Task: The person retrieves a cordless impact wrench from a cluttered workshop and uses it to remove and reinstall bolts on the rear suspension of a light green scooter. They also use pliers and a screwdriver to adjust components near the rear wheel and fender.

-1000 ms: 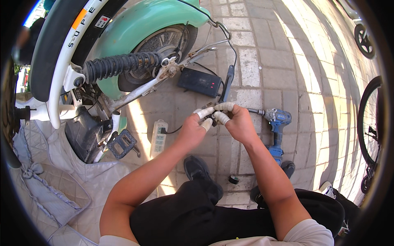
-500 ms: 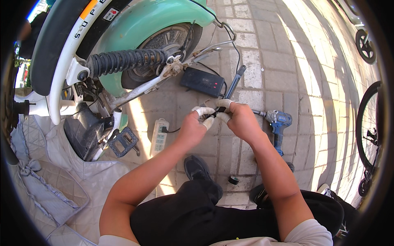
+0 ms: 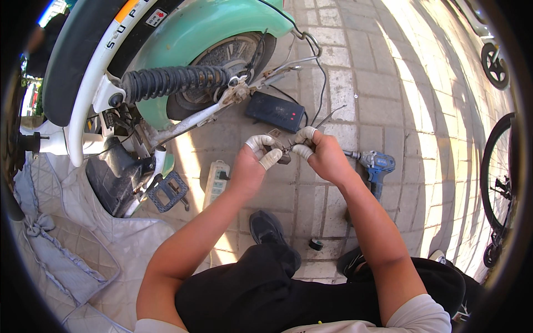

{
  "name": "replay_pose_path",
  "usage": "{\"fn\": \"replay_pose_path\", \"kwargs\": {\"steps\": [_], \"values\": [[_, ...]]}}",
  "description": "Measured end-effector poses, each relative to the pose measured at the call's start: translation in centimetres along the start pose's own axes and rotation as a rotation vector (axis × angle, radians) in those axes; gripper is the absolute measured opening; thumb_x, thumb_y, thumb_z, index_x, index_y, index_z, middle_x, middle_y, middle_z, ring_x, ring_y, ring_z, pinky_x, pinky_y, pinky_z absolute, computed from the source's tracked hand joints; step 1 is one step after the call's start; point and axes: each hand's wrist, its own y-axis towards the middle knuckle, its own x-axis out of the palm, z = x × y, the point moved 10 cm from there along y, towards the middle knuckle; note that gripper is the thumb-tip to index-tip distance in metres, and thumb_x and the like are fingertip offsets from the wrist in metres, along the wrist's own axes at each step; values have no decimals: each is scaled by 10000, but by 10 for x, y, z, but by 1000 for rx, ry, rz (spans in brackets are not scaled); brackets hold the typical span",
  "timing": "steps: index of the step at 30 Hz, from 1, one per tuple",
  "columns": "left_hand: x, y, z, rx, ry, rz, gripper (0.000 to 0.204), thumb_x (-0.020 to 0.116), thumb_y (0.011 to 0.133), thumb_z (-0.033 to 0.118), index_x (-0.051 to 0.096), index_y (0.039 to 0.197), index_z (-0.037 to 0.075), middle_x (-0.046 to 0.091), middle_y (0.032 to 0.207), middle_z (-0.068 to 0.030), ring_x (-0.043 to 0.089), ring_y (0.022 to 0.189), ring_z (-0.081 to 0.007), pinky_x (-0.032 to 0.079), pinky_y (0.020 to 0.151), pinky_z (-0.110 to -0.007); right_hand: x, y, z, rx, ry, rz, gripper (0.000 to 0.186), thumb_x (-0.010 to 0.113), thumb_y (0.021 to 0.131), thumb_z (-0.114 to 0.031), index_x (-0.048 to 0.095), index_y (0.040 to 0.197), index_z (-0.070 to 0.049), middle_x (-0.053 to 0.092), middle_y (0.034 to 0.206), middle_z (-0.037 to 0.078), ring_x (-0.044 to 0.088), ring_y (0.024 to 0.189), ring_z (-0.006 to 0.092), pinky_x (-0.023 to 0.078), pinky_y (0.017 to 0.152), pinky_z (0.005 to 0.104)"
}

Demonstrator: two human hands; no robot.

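Observation:
My left hand (image 3: 255, 161) and my right hand (image 3: 325, 152) are close together over the paving, with pale coverings on their fingertips. Thumb and fingers of the left hand pinch a small brownish-grey part (image 3: 284, 159), its kind unclear. Closed too, my right hand meets it from the other side. A slender dark bar (image 3: 331, 115) sticks out beyond the right fingers, up and to the right, seemingly held there. Fingers hide where the two pieces meet. Just beyond the hands lies a black charger box (image 3: 272, 111) with red lights and a cable.
A green-fendered electric bike (image 3: 216, 25) with a black spring shock (image 3: 175, 83) stands at far left. Nearby are a white power strip (image 3: 214, 188), a pedal (image 3: 167, 192), a blue cordless driver (image 3: 378, 164) and a black tape roll (image 3: 316, 244). Wheels (image 3: 494, 172) line the right.
Both hands have shifted slightly, the left one leftward. The dark bar has turned from its broad face to a thin edge, and the brownish part now shows between the hands.

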Motion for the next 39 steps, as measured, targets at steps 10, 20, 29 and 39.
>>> {"fn": "replay_pose_path", "kwargs": {"steps": [10,20,29,39], "values": [[-29,-30,53,158,-198,-20,732,637,837,-43,261,1462,17,537,1326,-136,560,1196,-221,465,1023,-350,-22,-62,-95,-717,-356,164,496,706,566,56,655,1015,-149,641,837,93,620,709,308,491,579,380],[-29,-28,-10,-78,-448,-5,593,571,814,-51,417,1381,34,555,1317,-109,565,1201,-241,470,1030,-403,-25,-49,-67,-349,-382,147,379,734,698,0,654,1048,-121,608,749,141,617,671,353,475,559,451],[-8,-27,-8,-89,-346,-66,588,615,812,-25,441,1367,61,569,1302,-98,575,1188,-236,484,1011,-417,-11,-6,-62,-247,-599,78,134,681,825,-152,637,945,-111,628,753,156,639,664,377,506,589,475],[-20,-22,-2,-101,-286,-41,548,585,843,-9,424,1364,37,559,1312,-106,574,1195,-225,505,990,-405,9,29,-69,-246,-535,-10,162,734,815,-159,679,952,-92,658,792,169,634,739,383,508,649,456]]}}
